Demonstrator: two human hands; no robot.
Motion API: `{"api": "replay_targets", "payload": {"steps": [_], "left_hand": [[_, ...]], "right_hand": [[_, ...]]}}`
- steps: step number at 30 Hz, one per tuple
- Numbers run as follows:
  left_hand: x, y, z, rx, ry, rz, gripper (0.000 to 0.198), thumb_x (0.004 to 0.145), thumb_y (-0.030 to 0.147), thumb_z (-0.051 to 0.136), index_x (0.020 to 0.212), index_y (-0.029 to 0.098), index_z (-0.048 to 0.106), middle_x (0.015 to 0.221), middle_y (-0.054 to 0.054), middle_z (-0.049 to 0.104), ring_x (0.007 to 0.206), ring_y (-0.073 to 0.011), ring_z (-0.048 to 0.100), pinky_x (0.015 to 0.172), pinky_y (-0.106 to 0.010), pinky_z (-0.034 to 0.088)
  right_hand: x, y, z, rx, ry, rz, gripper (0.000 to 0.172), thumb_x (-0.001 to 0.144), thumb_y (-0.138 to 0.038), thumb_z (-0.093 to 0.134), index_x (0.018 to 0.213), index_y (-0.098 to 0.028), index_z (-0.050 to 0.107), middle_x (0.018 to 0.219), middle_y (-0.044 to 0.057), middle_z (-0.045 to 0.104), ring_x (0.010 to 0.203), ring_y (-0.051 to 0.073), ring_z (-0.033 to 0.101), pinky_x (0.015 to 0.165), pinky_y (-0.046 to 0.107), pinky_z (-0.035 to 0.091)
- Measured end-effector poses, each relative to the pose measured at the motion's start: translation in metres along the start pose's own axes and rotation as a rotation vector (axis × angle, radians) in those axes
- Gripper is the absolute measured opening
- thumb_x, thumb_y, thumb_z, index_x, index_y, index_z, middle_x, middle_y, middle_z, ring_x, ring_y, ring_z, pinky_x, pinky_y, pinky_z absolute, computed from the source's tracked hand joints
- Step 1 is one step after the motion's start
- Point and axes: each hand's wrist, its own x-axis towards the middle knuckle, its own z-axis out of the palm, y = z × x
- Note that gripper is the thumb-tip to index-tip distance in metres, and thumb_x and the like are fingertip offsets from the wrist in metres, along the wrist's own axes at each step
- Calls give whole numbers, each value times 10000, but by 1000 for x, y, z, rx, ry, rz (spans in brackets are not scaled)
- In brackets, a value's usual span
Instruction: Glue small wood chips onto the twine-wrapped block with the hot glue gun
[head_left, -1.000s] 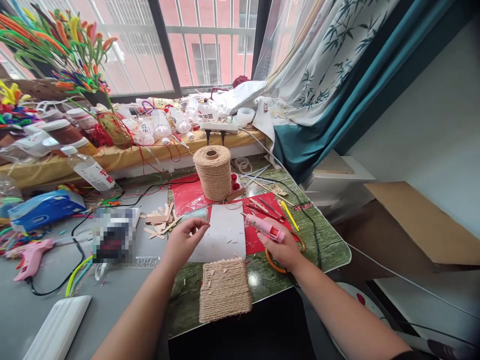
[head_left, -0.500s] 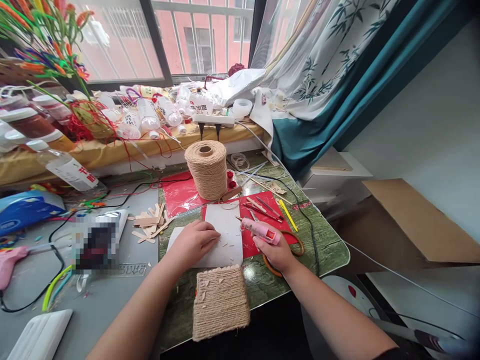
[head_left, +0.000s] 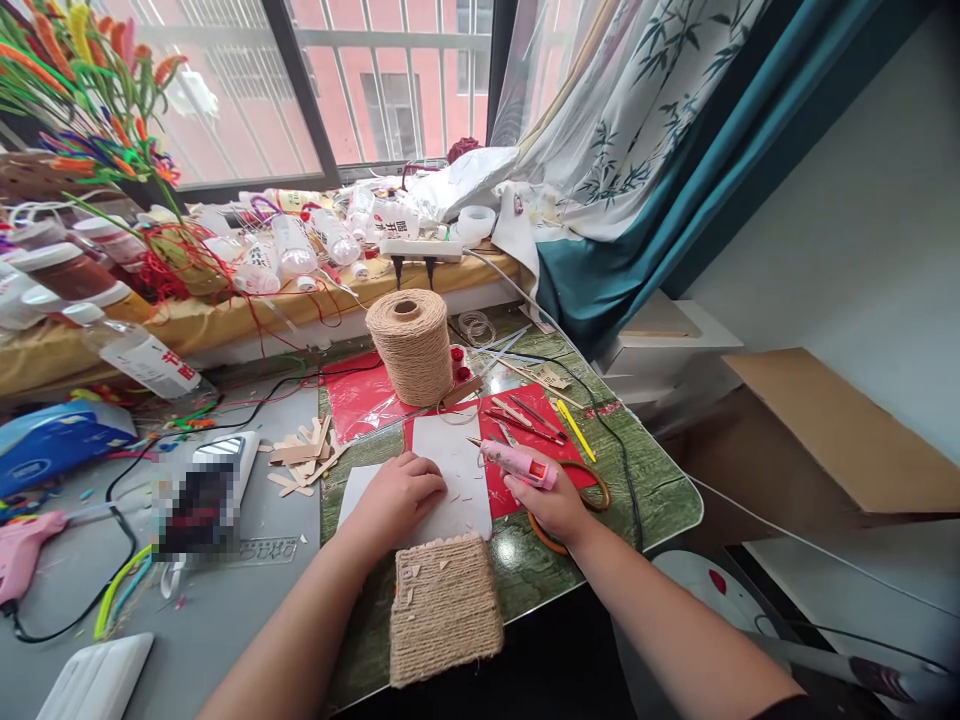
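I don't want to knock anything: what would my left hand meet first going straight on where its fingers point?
Probably the small scraps on the white paper, just beyond your left hand; its height is hard to judge.

Before me, one window, dark frame (head_left: 298, 90), white bars (head_left: 390, 40) outside, pink building (head_left: 431, 80) beyond. Daylight, entering there; one bright glint on the table's glossy surface. Curtains at its right: one white panel (head_left: 626, 150), dark bamboo-leaf print; one teal drape (head_left: 600, 280), gathered low. One sill, spread with mustard-yellow cloth (head_left: 45, 365). Wall (head_left: 862, 220), pale grey, plain, far right. One low white unit (head_left: 667, 350) beside the drape; one brown cardboard sheet (head_left: 840, 430) near it. One table (head_left: 660, 475), green wood-grain top, rounded corner; one grey worktop (head_left: 225, 625) at its left.
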Motion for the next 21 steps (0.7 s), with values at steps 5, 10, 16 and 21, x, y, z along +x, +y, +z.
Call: {"api": "replay_targets", "payload": {"steps": [5,10,16,21], "left_hand": [[-3,0,-1,-9,83,-36,162,1019,232,534,999,230,695,1034,-83,728,944,-244,643,872,-420,511],[-9,-3,-4,-48,137,-94,161,1029,215,497,1021,218,657,1039,-81,718,959,-242,634,877,-420,508],[-7,-2,2,-46,82,-28,171,999,302,602,1086,245,738,1092,-81,733,960,-246,633,883,-409,492],[-4,-3,9,-22,59,-20,171,990,294,610,985,253,776,1029,-81,751,926,-251,636,863,-407,473]], "right_hand": [[-1,-2,1,-27,10,-20,311,894,-381,752,1173,-243,753,1010,64,743,877,239,662,865,396,534],[-1,-3,3,-38,17,-48,224,898,-326,741,1096,-222,755,928,40,702,817,204,617,788,342,507],[0,5,2,-28,5,-46,245,904,-304,731,1129,-209,747,934,44,700,808,199,600,772,337,499],[1,5,1,-35,-17,-39,295,910,-337,727,1182,-223,740,1026,72,724,903,236,636,851,384,516]]}}
